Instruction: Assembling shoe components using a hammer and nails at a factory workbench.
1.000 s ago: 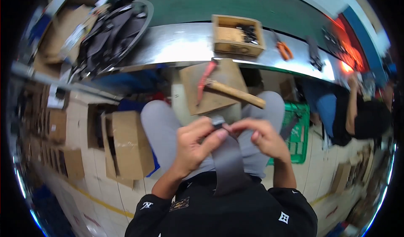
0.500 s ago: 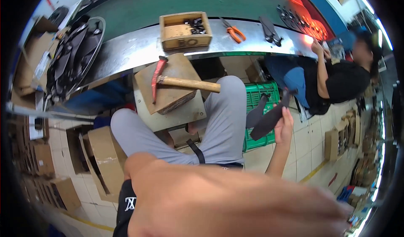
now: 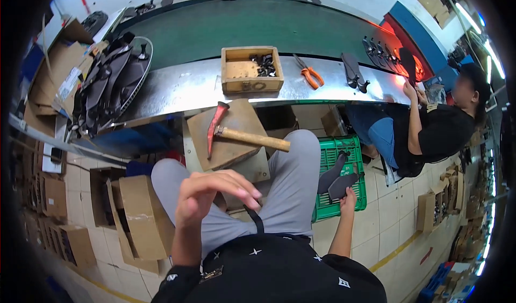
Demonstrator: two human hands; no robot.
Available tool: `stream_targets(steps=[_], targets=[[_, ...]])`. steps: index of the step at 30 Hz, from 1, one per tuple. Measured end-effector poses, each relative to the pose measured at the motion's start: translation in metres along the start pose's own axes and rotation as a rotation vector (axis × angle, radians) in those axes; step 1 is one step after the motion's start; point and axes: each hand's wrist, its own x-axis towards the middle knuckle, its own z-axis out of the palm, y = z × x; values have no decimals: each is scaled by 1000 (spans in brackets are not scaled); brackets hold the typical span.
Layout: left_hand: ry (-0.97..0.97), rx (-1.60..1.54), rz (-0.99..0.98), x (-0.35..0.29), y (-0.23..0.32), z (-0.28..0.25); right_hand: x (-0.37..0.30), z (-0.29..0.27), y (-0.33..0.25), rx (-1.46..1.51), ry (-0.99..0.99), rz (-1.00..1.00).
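My right hand (image 3: 348,201) pinches the end of a dark grey sandal (image 3: 341,187), low over a green plastic crate (image 3: 359,195) beside my right knee. A second dark sandal (image 3: 329,179) lies in that crate, partly overlapped by the first. My left hand (image 3: 215,191) hovers above my lap, empty, its fingers bent but apart. In front of it, a hammer (image 3: 247,137) with a red head and wooden handle rests on a wooden block (image 3: 236,117). The handle's end reaches over my right knee.
On the metal bench ledge stand a wooden box (image 3: 251,84) of small black parts, orange-handled pliers (image 3: 308,73) and a sandal pair (image 3: 355,73). A heaped basket of sandals (image 3: 107,82) is at left. A co-worker (image 3: 443,115) sits at right. Cardboard boxes (image 3: 141,217) stand on the floor.
My right hand has lowered the sandal onto or just over the crate. My left hand has drawn back from close before the camera to above my lap. The view has shifted, showing more bench.
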Motion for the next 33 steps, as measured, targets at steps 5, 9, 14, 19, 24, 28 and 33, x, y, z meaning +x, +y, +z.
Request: stream_targets(steps=[5, 9, 14, 19, 24, 28, 33], targets=[[175, 61, -420, -61, -37, -13, -1, 20, -31, -117, 188, -217], [304, 151, -506, -52, -26, -4, -123, 120, -128, -114, -342, -502], [294, 841, -144, 31, -17, -7, -290, 195, -187, -489, -849, -681], [248, 352, -317, 49, -5, 15, -353, 217, -184, -311, -1490, -664], [204, 315, -465, 35, -2, 19, -358, 227, -175, 9, -1740, -563], [375, -277, -552, 31, 6, 33, -363, 224, -156, 169, -1687, -512], [397, -226, -568, 27, 4, 40, -365, 210, -145, 395, -1565, -461]])
